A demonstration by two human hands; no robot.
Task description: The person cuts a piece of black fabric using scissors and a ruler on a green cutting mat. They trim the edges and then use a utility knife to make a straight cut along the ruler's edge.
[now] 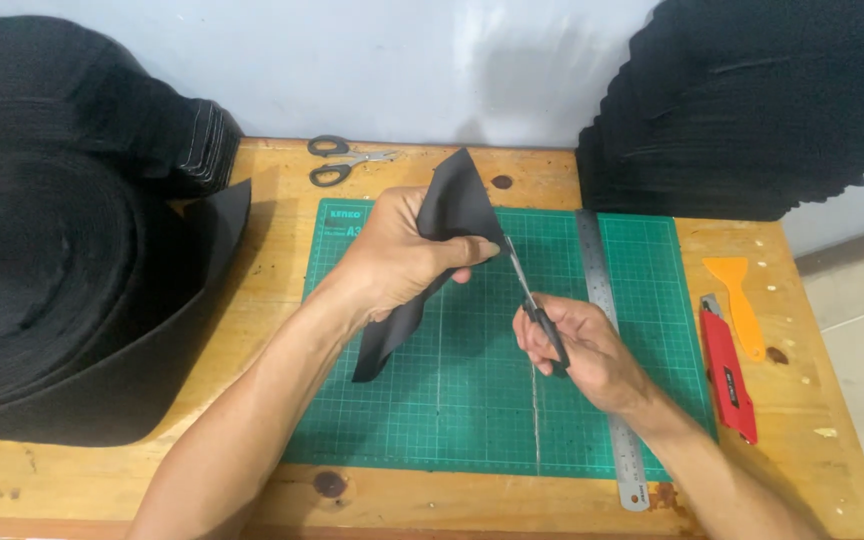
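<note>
Black fabric piece [449, 215] is held up above the green cutting mat [452, 400], pinched in the left hand [402, 260], whose fingers and thumb are closed on its middle; one pointed corner sticks up toward the wall and the lower end hangs down to the mat. The right hand [577, 350] is closed around the black handles of a pair of scissors [537, 310], the blades pointing up and meeting the fabric's edge just beside the left thumb. The two hands are near each other but not touching.

A steel ruler [607, 330] lies along the mat's right side, passing under the right hand. On the bare wooden desk [252, 290] further right lie a red utility knife [727, 375] and an orange plastic scraper [742, 300]. A second pair of scissors [342, 160] rests at the desk's far edge. A large roll of black fabric [52, 270] fills the left side, and a stack of black material [752, 100] sits at the far right.
</note>
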